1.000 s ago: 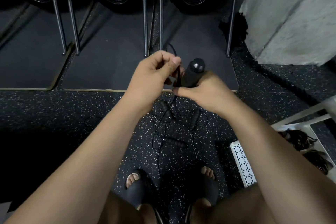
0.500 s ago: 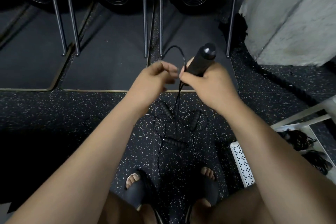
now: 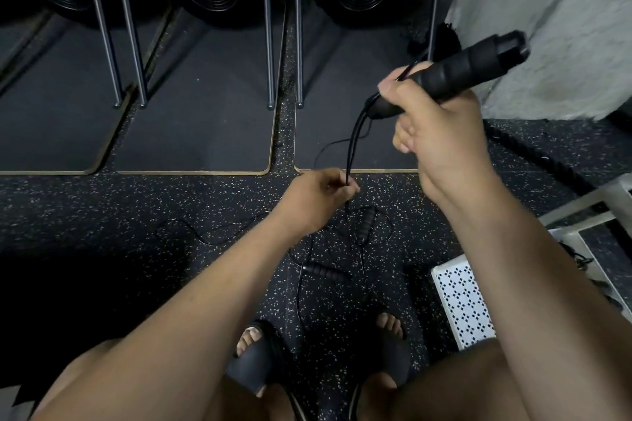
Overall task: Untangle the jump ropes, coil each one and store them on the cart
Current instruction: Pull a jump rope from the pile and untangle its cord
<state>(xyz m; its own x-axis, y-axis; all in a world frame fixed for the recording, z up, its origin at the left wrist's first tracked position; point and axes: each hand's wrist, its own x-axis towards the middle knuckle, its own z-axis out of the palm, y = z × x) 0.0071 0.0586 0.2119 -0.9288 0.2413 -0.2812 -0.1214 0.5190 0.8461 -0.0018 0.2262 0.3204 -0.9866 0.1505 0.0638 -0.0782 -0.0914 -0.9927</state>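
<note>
two hands: right hand (image 3: 441, 133) grips ribbed foam handle (image 3: 468, 70), left hand (image 3: 319, 195) pinches thin cord (image 3: 352, 143).

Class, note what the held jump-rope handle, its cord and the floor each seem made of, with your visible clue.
Handle: probably matte black foam or rubber; ribbed grip rings.
Cord: thin, slightly glossy, likely plastic-coated; bends smoothly.
Floor: likely rubber; black with pale flecks.
</note>
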